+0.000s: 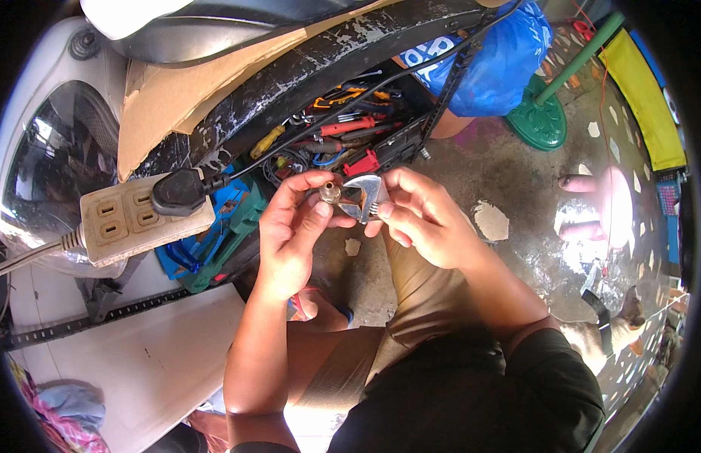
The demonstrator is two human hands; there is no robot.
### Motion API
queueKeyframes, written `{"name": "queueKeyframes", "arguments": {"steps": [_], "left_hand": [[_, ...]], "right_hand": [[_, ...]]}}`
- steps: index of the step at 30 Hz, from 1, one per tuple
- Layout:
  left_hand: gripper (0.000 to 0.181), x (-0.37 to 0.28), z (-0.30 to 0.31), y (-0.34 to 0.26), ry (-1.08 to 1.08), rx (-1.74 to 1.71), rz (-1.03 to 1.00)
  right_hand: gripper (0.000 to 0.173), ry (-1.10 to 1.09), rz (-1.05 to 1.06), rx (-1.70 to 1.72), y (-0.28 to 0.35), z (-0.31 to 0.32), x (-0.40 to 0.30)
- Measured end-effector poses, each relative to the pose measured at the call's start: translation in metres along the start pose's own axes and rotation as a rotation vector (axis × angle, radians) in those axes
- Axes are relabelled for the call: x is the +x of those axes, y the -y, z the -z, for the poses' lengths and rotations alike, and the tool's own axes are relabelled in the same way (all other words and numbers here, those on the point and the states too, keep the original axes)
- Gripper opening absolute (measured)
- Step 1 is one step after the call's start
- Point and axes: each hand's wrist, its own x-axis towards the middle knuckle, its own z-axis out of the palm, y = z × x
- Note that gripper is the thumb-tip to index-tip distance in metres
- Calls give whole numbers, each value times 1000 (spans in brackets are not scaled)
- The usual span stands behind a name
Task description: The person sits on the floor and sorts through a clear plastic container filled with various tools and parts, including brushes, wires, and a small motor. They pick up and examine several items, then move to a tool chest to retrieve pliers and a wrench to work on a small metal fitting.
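Note:
My left hand (297, 226) pinches a small metal fitting (330, 193) with a brass-coloured, hollow end between thumb and fingers. In my right hand (424, 218) is the head of an adjustable wrench (368, 195), with its thumb near the adjusting screw. The wrench jaws face the fitting and sit right beside it; whether they touch it, I cannot tell. The wrench's handle is hidden by the right hand. Both hands are above my lap, just in front of an open toolbox (407, 148) holding pliers, screwdrivers and cables.
A power strip (149, 226) with a black plug (179, 192) lies at the left, its cable crossing over the toolbox. Beyond are cardboard (214, 85) and a blue plastic bag (492, 62). A green stand base (537, 116) and a cat (588, 340) are on the right.

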Motion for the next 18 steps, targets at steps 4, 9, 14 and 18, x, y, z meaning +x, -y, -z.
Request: {"name": "queueKeyframes", "arguments": {"steps": [4,9,14,18], "left_hand": [[34,-1,-1,2,30,27,-10],[34,-3,-1,3,36,37,-49],[32,-3,-1,2,42,85,-104],[31,-5,-7,-5,63,18,-79]], "right_hand": [[26,52,-30,-11,6,2,0],[32,86,-45,154,0,3,-3],[36,93,-24,128,0,2,-2],[36,92,-59,158,6,0,-3]]}}
